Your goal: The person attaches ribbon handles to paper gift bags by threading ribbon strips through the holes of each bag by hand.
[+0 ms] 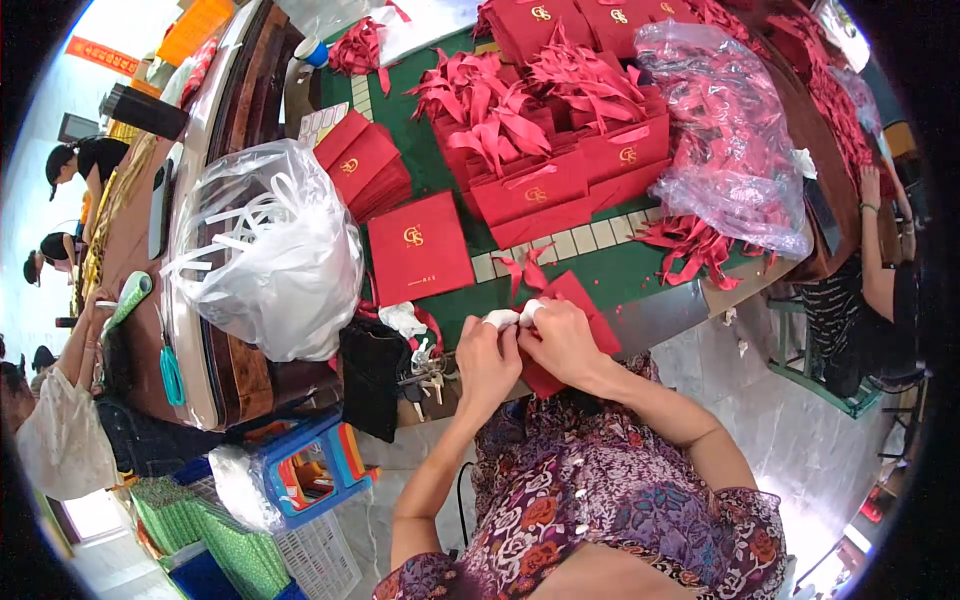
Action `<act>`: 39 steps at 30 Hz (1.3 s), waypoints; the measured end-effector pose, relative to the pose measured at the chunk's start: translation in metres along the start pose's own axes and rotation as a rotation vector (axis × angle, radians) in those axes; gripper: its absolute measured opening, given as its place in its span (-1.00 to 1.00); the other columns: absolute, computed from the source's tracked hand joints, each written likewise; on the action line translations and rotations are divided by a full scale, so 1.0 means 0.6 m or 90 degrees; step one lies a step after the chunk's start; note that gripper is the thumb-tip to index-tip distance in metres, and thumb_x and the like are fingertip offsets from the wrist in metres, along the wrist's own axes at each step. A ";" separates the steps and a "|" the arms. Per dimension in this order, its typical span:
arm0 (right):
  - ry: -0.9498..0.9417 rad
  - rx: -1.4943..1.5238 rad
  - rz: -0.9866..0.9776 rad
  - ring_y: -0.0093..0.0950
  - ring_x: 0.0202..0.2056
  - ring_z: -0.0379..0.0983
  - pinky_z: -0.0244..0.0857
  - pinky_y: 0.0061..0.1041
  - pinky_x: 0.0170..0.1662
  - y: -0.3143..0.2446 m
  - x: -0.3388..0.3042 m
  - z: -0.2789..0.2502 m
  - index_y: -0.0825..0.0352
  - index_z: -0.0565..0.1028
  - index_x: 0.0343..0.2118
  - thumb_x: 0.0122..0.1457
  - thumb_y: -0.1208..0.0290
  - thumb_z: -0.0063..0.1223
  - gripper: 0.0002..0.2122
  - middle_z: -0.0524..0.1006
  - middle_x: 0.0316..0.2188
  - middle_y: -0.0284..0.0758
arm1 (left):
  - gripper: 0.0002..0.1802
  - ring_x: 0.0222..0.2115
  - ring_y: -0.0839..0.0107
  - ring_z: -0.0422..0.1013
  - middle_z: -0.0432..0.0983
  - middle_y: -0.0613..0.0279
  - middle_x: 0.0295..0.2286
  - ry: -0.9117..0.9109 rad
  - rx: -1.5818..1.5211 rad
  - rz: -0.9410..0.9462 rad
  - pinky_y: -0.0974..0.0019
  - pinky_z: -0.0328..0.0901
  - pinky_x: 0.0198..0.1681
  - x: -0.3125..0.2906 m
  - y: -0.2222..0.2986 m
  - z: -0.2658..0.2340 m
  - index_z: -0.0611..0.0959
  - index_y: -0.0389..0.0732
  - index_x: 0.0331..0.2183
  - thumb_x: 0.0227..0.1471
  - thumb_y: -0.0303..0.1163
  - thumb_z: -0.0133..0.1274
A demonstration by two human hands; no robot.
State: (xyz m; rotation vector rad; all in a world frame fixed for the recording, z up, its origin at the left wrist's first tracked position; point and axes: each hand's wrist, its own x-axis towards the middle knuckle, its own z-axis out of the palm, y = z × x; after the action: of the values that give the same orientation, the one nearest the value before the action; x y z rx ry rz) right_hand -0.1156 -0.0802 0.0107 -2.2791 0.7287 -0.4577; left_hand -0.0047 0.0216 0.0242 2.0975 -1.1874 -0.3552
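At the table's near edge, a small red paper bag point(592, 312) lies under my hands, slanted and partly covered by them. My left hand point(484, 362) is closed in a pinch at its left side. My right hand point(562, 346) is closed on it too, and the fingertips of both hands meet. White coverings wrap a finger on each hand. A loop of red ribbon point(525, 268) sticks out just beyond my fingertips; exactly what is pinched between them is hidden. Farther left lies a flat red bag point(420, 248) with a gold emblem.
Red bags with ribbons point(540, 190) stand packed ahead, beside a clear plastic bag of red ribbons point(725, 140). To the left are a stack of red bags point(365, 165), a plastic bag of white ribbons point(270, 270), keys point(430, 383) and scissors point(172, 372). A co-worker's arm point(877, 240) shows at right.
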 end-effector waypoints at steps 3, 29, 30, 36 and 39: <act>0.022 0.154 0.029 -0.11 -0.45 0.51 0.37 -0.10 -0.07 0.000 0.005 -0.008 0.40 0.51 -0.47 0.02 0.46 0.19 -0.88 0.52 -0.55 -0.09 | -0.83 -0.50 0.26 0.47 0.49 0.09 -0.48 0.013 -0.027 -0.010 0.27 0.34 -0.41 0.004 -0.008 0.000 0.68 -0.20 -0.24 0.07 -0.44 0.13; -0.222 0.100 -0.155 -0.17 -0.33 0.51 0.32 -0.19 -0.24 0.094 0.056 -0.093 0.29 0.61 -0.40 0.20 0.18 -0.03 -0.72 0.57 -0.44 -0.17 | -0.77 -0.44 0.17 0.39 0.47 0.12 -0.52 0.028 0.031 0.217 0.20 0.30 -0.37 0.010 0.045 0.000 0.68 -0.18 -0.36 -0.17 -0.42 0.32; -0.258 0.158 -0.151 -0.16 -0.33 0.53 0.34 -0.22 -0.23 0.102 0.058 -0.096 0.28 0.62 -0.37 0.20 0.17 -0.02 -0.71 0.58 -0.44 -0.14 | -0.78 -0.43 0.17 0.40 0.49 0.12 -0.51 0.016 0.047 0.229 0.20 0.31 -0.36 0.011 0.046 -0.002 0.68 -0.18 -0.35 -0.16 -0.43 0.32; -0.443 0.366 -0.035 -0.57 -0.35 0.54 0.38 -0.49 -0.20 0.110 0.085 -0.113 0.37 0.65 -0.24 0.18 0.26 0.14 -0.74 0.67 -0.39 -0.32 | -0.78 -0.36 0.15 0.41 0.53 0.15 -0.42 -0.029 0.029 0.355 0.18 0.35 -0.29 0.024 0.049 -0.016 0.67 -0.22 -0.32 -0.12 -0.51 0.27; -0.430 0.393 -0.011 -0.61 -0.36 0.53 0.37 -0.53 -0.20 0.106 0.078 -0.109 0.36 0.67 -0.29 0.14 0.27 0.19 -0.76 0.66 -0.43 -0.35 | -0.79 -0.34 0.14 0.41 0.53 0.16 -0.41 -0.030 0.025 0.378 0.18 0.35 -0.27 0.024 0.046 -0.019 0.65 -0.24 -0.33 -0.13 -0.52 0.27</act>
State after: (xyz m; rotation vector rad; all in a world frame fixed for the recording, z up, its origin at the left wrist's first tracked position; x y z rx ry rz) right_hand -0.1357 -0.1807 0.0168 -1.6835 0.1795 0.0942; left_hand -0.0086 0.0048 0.0529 1.6686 -1.7777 -0.1031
